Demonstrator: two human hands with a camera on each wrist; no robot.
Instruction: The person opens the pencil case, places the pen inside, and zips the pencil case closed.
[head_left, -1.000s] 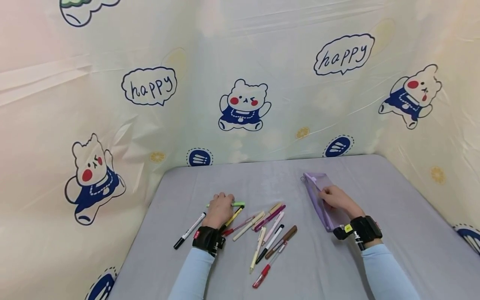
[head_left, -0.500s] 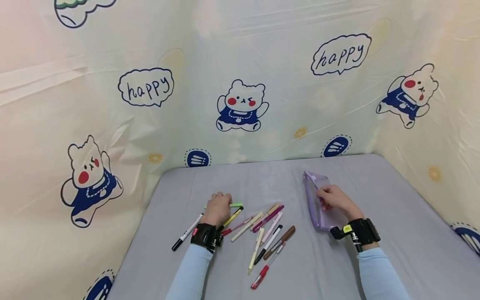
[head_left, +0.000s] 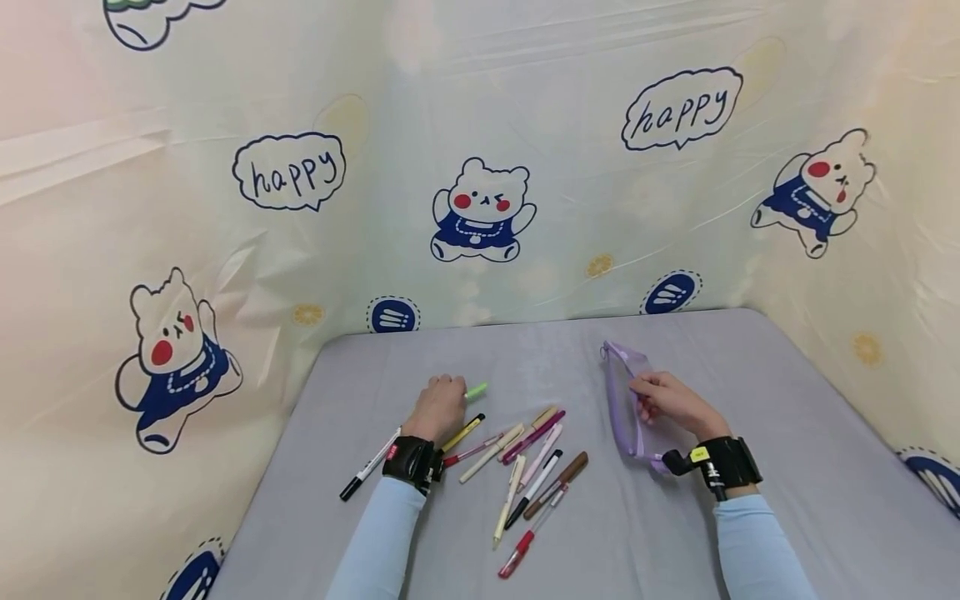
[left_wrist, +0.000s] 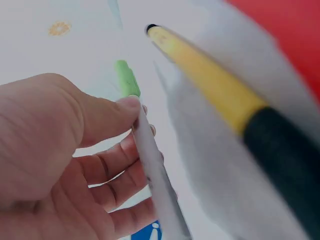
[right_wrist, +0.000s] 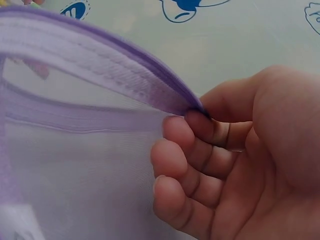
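My left hand (head_left: pixel 437 408) pinches a pen with a green cap (left_wrist: pixel 127 80) between thumb and fingers; its pale barrel runs down past the fingertips in the left wrist view. In the head view, only the pen's green end shows beyond the hand. A yellow and black pen (left_wrist: pixel 210 80) looms close in the left wrist view. At the right of the table, my right hand (head_left: pixel 675 406) grips the edge of a purple mesh zip pouch (right_wrist: pixel 115 70) between thumb and index finger. The pouch's mouth gapes, and no pen can be seen inside it.
Several pens lie loosely grouped mid-table, among them a brown pen (head_left: pixel 557 485), a red-capped pen (head_left: pixel 517 553) and a cream pen (head_left: pixel 510 500). A white and black marker (head_left: pixel 367 468) lies left of my left hand. A patterned curtain (head_left: pixel 480 100) stands behind the grey table (head_left: pixel 525 358).
My left hand has lifted the green-capped pen slightly off the table, and the pen has turned. My right hand has pulled the pouch's mouth wider apart.
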